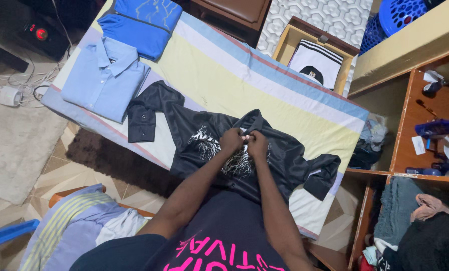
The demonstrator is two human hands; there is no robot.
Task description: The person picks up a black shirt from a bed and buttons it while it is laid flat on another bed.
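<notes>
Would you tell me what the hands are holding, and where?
Both hands, left and right, pinch the black shirt at its front placket, below the collar.

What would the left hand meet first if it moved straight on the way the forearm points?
Beyond the left hand lies more black shirt, then bare striped sheet. Probably the sheet; depth is unclear.

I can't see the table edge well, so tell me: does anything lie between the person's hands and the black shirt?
Nothing visible: left hand and right hand already grip the black printed long-sleeved shirt near its collar.
</notes>
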